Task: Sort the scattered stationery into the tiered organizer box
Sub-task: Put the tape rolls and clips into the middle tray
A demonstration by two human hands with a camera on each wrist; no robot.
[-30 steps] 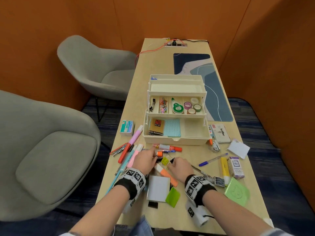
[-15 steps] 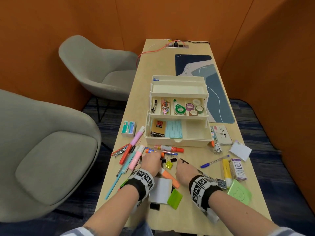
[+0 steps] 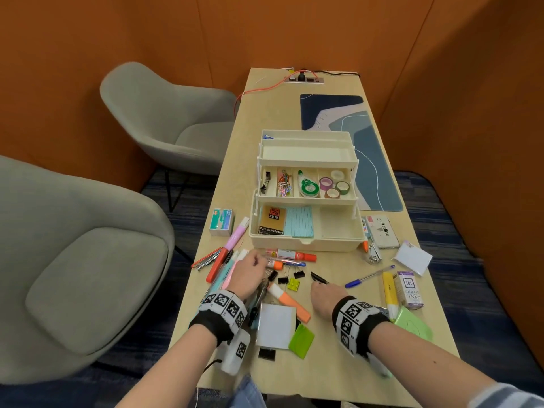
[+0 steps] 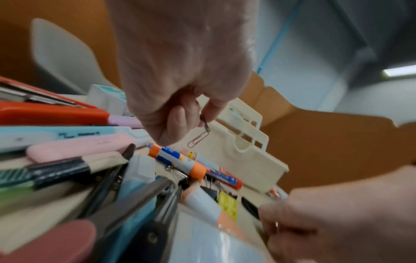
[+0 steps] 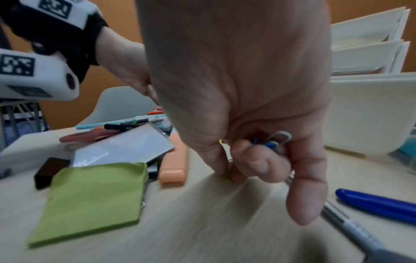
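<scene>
Wooden table, long, set against orange walls; two grey chairs at its left.

Desk mat, blue patterned, far right of the table.

Tiered organizer box, cream, opened in steps at mid-table. Middle tray: binder clips, coloured paper clips, correction tape, washi tape rolls. Bottom tier: coin envelopes beside a teal index card pad.

Scattered stationery in front of the box: highlighters and pens at left, glue stick, black binder clips, yellow binder clip, blue pen, stamp ink box, white note pad, green sticky notes.

Left hand, over the pens near the box front; thumb and forefinger pinch a silver paper clip, which hangs clear of the table.

Right hand, low on the table just right of the binder clips; curled fingers hold several paper clips in the palm, fingertips down on a small yellow clip, blurred.
</scene>
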